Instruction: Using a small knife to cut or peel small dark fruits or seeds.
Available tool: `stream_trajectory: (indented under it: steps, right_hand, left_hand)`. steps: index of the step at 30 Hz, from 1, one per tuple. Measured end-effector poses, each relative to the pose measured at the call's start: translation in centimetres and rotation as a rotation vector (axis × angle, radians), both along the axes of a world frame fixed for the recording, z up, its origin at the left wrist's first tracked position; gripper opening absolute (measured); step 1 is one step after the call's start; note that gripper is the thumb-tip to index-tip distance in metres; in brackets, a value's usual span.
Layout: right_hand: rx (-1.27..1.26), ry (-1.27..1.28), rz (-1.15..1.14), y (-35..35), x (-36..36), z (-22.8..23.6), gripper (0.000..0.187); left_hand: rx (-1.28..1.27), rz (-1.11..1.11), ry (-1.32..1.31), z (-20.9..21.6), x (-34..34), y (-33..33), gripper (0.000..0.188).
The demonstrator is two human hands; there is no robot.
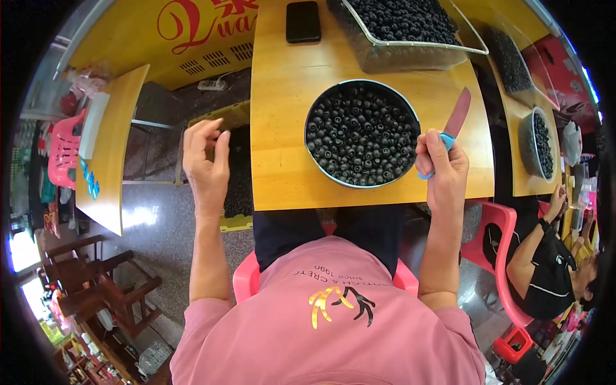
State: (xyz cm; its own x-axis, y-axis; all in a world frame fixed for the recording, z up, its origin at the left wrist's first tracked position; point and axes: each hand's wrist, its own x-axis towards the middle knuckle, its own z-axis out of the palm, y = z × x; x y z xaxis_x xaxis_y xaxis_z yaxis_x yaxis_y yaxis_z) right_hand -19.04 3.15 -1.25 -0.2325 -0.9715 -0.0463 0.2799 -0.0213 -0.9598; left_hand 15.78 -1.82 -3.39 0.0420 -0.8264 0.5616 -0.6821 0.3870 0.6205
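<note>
My right hand (443, 167) is closed round the blue handle of a knife (457, 114). The reddish blade points up and away, just right of a round bowl (307, 144) on the wooden table. Small black olive-like fruits (362, 135) fill this bowl, some with a pale ring at one end. Left of the table edge, my left hand (208, 154) is raised with bent fingers and the thumb apart from them; I see nothing in it. Below and beside that hand, a yellow crate (236, 224) with dark contents stands on the floor.
A large clear tub (410, 59) of the same fruits stands at the table's far side, near a black phone (303, 22). To the right, a person (542, 263) sits at another table with a bowl (530, 151). A pink chair (497, 250) stands between.
</note>
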Motion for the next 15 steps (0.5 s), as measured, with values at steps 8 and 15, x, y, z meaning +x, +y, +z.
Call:
stream_trajectory:
  steps: [8, 15]
  right_hand:
    - [-0.019, 0.018, -0.038, 1.2, -0.1, 0.1, 0.017]
    - [-0.031, 0.052, -0.042, 2.3, -0.8, 0.2, 0.017]
  left_hand:
    - [0.06, -0.651, -0.171, 2.1, -11.7, -4.2, 0.02]
    - [0.053, -0.664, -0.591, -0.9, -15.9, -7.1, 0.025]
